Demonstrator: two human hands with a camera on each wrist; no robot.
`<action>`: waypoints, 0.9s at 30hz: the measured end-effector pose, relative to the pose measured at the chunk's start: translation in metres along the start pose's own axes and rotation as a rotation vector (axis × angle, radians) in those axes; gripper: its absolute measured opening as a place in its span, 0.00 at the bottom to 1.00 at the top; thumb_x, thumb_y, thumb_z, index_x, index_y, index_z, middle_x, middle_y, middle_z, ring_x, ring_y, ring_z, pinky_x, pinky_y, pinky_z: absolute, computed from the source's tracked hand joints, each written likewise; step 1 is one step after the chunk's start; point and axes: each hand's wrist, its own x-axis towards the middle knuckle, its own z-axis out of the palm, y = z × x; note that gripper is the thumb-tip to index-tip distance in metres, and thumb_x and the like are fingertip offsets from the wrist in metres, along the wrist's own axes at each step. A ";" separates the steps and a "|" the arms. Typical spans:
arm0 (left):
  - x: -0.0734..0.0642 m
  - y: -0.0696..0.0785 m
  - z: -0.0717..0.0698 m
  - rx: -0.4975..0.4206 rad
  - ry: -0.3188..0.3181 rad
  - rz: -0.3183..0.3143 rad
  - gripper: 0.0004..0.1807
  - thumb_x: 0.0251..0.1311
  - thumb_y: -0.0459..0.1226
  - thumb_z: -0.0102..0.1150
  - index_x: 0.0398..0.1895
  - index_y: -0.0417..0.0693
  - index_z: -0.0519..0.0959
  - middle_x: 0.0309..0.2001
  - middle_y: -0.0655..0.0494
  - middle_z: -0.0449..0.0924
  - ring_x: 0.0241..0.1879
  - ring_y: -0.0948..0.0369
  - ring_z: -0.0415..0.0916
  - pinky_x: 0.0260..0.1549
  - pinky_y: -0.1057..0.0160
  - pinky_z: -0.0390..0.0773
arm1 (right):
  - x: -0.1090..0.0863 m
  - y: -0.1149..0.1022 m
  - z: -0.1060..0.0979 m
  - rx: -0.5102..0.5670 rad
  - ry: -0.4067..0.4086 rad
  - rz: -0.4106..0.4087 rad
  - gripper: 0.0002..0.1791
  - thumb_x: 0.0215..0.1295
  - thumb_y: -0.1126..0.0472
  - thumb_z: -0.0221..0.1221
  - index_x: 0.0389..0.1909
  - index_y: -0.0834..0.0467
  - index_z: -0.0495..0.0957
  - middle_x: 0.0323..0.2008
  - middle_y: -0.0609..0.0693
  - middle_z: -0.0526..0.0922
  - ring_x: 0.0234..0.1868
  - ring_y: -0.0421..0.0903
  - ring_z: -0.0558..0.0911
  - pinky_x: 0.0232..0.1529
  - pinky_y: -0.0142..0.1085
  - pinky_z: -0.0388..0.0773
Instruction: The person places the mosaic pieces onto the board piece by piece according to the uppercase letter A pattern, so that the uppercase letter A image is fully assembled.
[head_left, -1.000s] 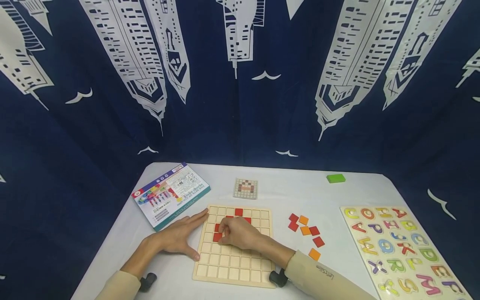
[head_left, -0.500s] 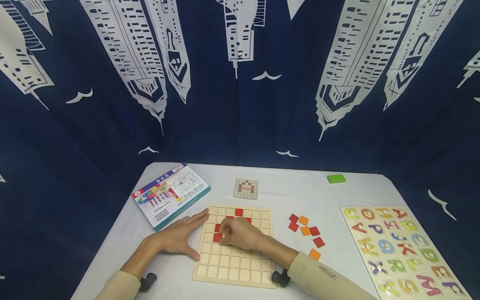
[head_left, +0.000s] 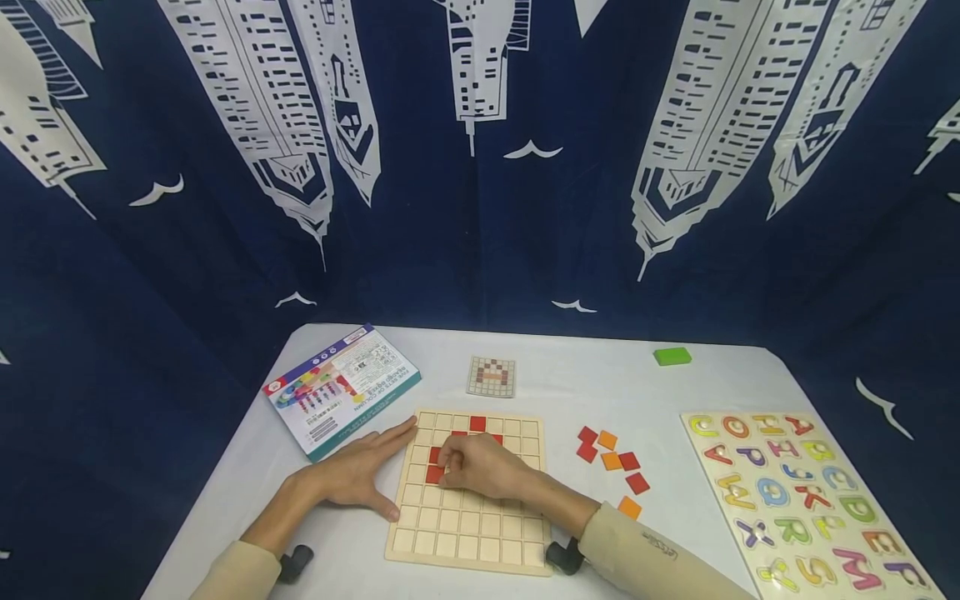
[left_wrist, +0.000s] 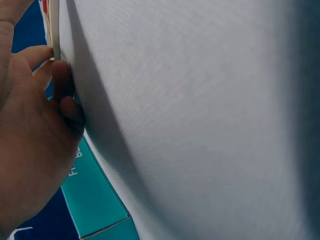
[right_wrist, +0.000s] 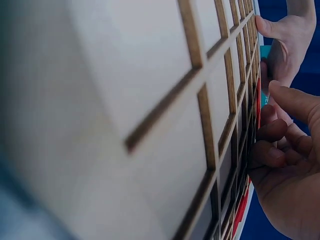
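Note:
A square wooden grid board (head_left: pixel 468 523) lies on the white table, with several red tiles (head_left: pixel 477 425) in its upper cells. My left hand (head_left: pixel 352 469) rests beside the board, fingers spread, its thumb and fingertips at the left edge. Over the board's middle is my right hand (head_left: pixel 480 467), fingers bent and tips down at a red tile (head_left: pixel 435 474) in the left part. In the right wrist view the curled fingers (right_wrist: pixel 272 130) are close to the grid; whether they pinch a tile is hidden.
Loose red and orange tiles (head_left: pixel 611 461) lie right of the board. A small pattern card (head_left: pixel 491 377) sits behind it. A printed box (head_left: pixel 341 392) is at the left, an alphabet puzzle board (head_left: pixel 810 504) at the right, and a green block (head_left: pixel 672 357) at the back.
The right forearm has shifted very slightly to the right, while its fingertips stay at the same red tile. My left hand and the tiles have not visibly moved.

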 end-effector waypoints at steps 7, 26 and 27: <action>0.001 -0.001 0.000 0.009 0.000 0.007 0.72 0.33 0.69 0.74 0.82 0.56 0.49 0.82 0.64 0.38 0.78 0.45 0.46 0.73 0.38 0.53 | -0.006 -0.001 -0.006 0.009 0.001 0.005 0.10 0.62 0.54 0.70 0.41 0.51 0.82 0.24 0.38 0.79 0.25 0.33 0.75 0.30 0.26 0.76; 0.001 0.001 -0.001 0.010 -0.004 -0.007 0.73 0.31 0.68 0.76 0.82 0.55 0.49 0.82 0.62 0.38 0.79 0.45 0.45 0.74 0.40 0.53 | -0.029 0.029 -0.039 0.102 -0.026 -0.035 0.08 0.61 0.58 0.70 0.40 0.51 0.83 0.24 0.39 0.79 0.28 0.34 0.76 0.33 0.27 0.75; 0.001 0.002 -0.001 0.009 -0.004 -0.006 0.73 0.31 0.68 0.76 0.82 0.55 0.49 0.82 0.62 0.38 0.79 0.45 0.45 0.74 0.40 0.53 | -0.031 0.031 -0.042 0.113 -0.033 -0.036 0.09 0.61 0.58 0.70 0.41 0.51 0.84 0.25 0.39 0.79 0.28 0.34 0.76 0.33 0.28 0.75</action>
